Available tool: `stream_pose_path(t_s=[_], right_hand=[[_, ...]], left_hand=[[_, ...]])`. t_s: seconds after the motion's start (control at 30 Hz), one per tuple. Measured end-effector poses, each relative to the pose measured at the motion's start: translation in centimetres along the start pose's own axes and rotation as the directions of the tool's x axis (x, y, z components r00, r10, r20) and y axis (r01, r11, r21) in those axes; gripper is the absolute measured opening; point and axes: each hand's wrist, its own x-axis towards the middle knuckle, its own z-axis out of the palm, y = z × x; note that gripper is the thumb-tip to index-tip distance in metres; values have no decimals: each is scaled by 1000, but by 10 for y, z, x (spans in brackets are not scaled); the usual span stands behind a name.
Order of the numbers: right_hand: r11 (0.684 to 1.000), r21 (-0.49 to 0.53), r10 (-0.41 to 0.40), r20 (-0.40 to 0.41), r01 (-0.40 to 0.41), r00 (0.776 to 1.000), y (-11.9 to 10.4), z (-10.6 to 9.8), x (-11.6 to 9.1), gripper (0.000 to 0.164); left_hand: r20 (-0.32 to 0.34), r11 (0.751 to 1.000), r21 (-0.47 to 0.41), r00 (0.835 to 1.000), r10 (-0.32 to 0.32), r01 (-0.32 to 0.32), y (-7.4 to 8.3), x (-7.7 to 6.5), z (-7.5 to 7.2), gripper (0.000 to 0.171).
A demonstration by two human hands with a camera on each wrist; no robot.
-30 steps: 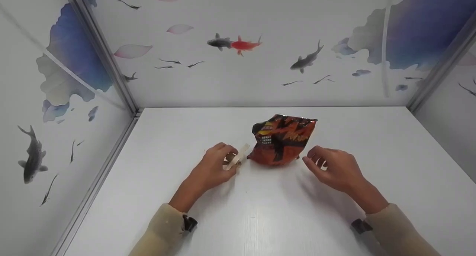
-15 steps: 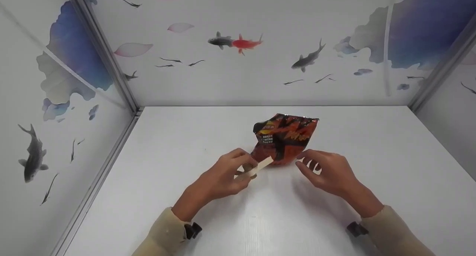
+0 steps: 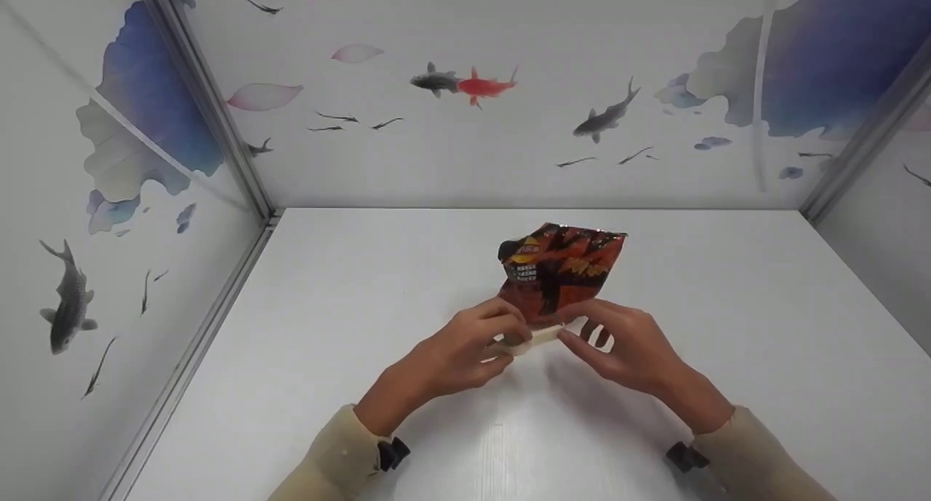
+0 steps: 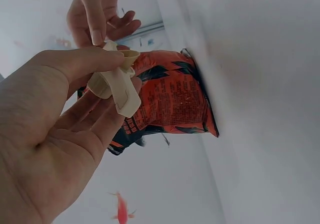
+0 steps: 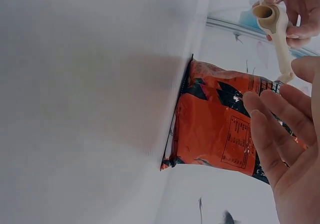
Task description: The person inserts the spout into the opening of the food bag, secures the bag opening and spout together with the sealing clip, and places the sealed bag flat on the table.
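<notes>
In the head view my left hand [image 3: 473, 348] holds a cream plastic bag clip [image 3: 545, 335] between thumb and fingers. The left wrist view shows its flat bar and a round pouring spout [image 4: 100, 85]. My right hand [image 3: 629, 341] is at the clip's far end, thumb and index fingertips right beside it and the other fingers loosely extended. Behind both hands stands a red-orange and black snack bag [image 3: 560, 272]. In the right wrist view the right fingers [image 5: 270, 139] overlap the bag's printed side.
A white tabletop [image 3: 349, 283] lies under everything. White panels [image 3: 465, 159] printed with fish and lotus leaves enclose the back and sides, joined by grey metal posts [image 3: 211, 108]. Dark straps sit at both sleeve cuffs.
My left hand has carried the clip rightward to the front of the bag, turning it more level. My right hand has moved left to the clip's end. The bag stays put.
</notes>
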Motion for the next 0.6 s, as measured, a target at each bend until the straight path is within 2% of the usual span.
stream_pose_path(t_s=[0.1,0.23,0.37,0.53,0.6], right_hand=[[999,23,-50,-1,50,999,-1,3,1,27],[996,30,-85,-6,85,996,-1,5,2,26],[994,42,-98,-11,99,995,-1,4,1,26],[993,44,-113,-25,114,993,-1,6,0,27],[992,42,-117,-33,118,993,-1,6,0,28]], left_hand=[[-1,1000,-10,1000,24,-24,0,0,1,29],[-6,1000,-18,1000,17,-17,-1,0,2,28],[-12,995,-94,999,-38,37,-2,1,4,27],[-9,972,-201,992,-128,124,-3,3,6,30],[-11,967,-208,988,-154,149,-4,4,7,31]])
